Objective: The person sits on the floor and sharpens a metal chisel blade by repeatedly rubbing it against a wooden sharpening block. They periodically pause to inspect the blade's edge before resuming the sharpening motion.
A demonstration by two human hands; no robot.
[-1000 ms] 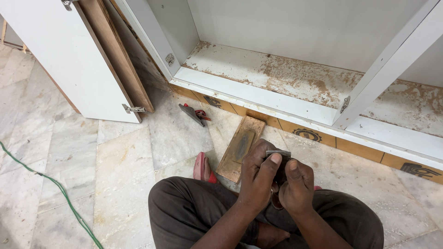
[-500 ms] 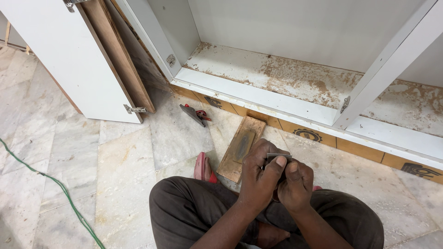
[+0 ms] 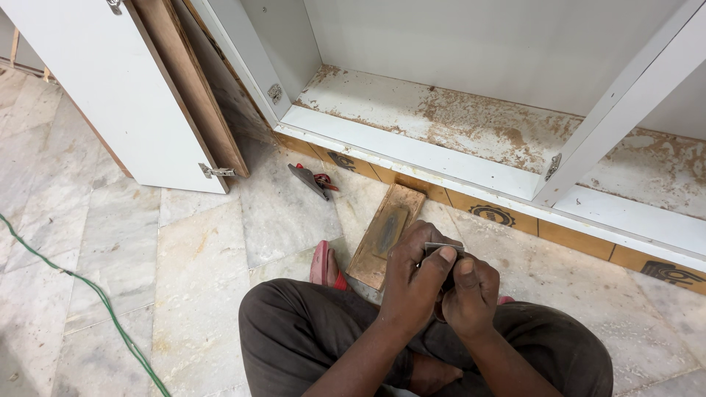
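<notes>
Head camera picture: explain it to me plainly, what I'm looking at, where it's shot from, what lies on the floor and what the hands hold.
This is shot from a camera worn on a person's head, looking down at their own lap and hands. They sit on a pale marble floor before an open white cabinet dusted with sawdust. The left hand and right hand together grip a small flat grey metal piece; what it is cannot be told. On the floor lie a worn brown wooden block, a small grey and red hand tool, a red sandal and a green cable.
</notes>
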